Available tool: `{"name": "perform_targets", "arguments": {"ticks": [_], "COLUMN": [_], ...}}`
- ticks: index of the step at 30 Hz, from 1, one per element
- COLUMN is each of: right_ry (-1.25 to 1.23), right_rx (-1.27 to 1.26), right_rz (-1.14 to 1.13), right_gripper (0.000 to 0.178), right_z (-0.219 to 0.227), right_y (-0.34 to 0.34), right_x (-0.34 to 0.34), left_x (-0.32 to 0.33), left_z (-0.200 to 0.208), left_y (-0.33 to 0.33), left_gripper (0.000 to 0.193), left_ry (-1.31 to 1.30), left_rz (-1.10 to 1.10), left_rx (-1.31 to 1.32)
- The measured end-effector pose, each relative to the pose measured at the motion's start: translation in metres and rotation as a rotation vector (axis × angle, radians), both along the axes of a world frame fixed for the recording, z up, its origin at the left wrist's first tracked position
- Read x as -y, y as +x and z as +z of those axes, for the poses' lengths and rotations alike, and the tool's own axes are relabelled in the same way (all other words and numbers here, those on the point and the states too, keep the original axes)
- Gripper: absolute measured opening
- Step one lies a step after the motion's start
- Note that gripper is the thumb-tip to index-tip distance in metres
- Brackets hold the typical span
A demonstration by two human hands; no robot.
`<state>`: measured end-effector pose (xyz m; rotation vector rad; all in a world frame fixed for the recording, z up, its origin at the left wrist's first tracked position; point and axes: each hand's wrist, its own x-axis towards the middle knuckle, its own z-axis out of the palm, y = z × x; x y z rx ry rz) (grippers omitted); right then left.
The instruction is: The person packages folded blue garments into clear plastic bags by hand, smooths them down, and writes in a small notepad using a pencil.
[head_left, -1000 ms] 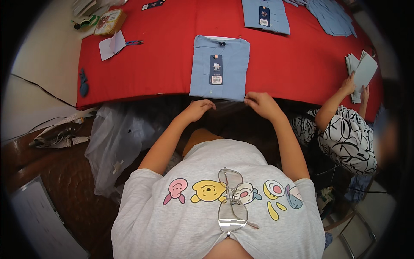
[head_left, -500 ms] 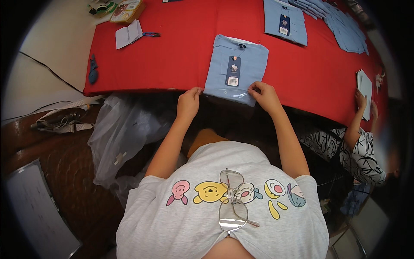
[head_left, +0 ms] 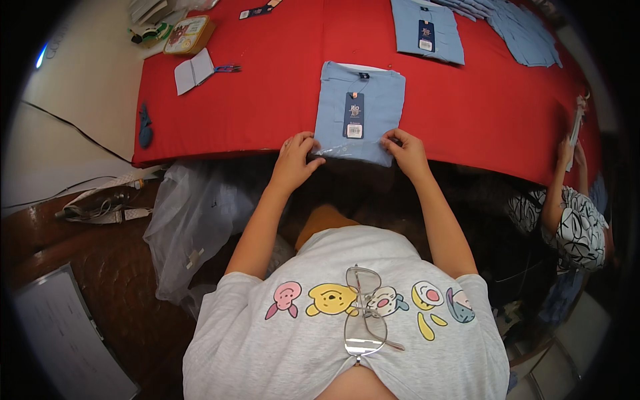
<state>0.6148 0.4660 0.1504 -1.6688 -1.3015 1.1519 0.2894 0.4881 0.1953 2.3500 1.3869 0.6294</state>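
Observation:
A folded light blue shirt (head_left: 333,110) in a clear plastic bag lies at the near edge of the red-covered table, a dark hang tag (head_left: 354,115) on its front. The bag's clear end (head_left: 357,155) reaches over the table edge. At its near left corner is my left hand (head_left: 295,160), thumb spread away from the fingers, fingertips against the bag's side. My right hand (head_left: 405,150) pinches the bag at the near right corner between thumb and fingers.
Another folded blue shirt (head_left: 430,33) lies farther back, with more blue shirts (head_left: 523,33) at far right. An open notebook (head_left: 195,72), blue snips (head_left: 228,68) and a yellow box (head_left: 189,35) sit at left. Clear plastic (head_left: 200,213) hangs below the table. A co-worker's hand (head_left: 565,153) holds pale sheets at right.
My left hand has moved in toward the bag's corner and spread its thumb. The right hand keeps its pinch. The co-worker's sheets have turned edge-on. The whole view has shifted slightly.

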Motion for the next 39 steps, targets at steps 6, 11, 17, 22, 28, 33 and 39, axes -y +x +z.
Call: {"name": "perform_targets", "arguments": {"ticks": [6, 11, 17, 22, 28, 33, 39], "right_ry": [0.055, 0.096, 0.028, 0.005, 0.182, 0.192, 0.191], "right_rx": [0.058, -0.039, -0.178, -0.178, 0.135, 0.149, 0.041], "right_rz": [-0.034, -0.174, -0.104, -0.017, -0.051, -0.078, -0.068], "right_gripper": [0.017, 0.014, 0.013, 0.015, 0.017, 0.019, 0.017], "right_z": [0.003, 0.009, -0.001, -0.010, 0.016, 0.010, -0.009], "right_y": [-0.014, -0.021, -0.005, 0.011, -0.005, -0.007, -0.002], "right_x": [-0.002, 0.004, -0.004, -0.003, -0.020, -0.024, -0.022], "left_x": [-0.029, -0.053, -0.062, -0.053, -0.061, -0.075, -0.145], "left_z": [-0.018, -0.020, -0.042, -0.057, -0.028, -0.028, -0.024], "left_y": [-0.009, 0.020, 0.022, -0.014, 0.001, 0.043, 0.130], "left_gripper": [0.014, 0.016, 0.015, 0.011, 0.013, 0.033, 0.052], "left_ry": [-0.196, -0.105, -0.260, -0.617, -0.349, 0.124, 0.235], "left_rz": [0.187, 0.243, 0.296, 0.250, 0.344, 0.367, -0.082], "left_rx": [0.229, 0.195, 0.323, 0.539, 0.214, 0.079, -0.073]}}
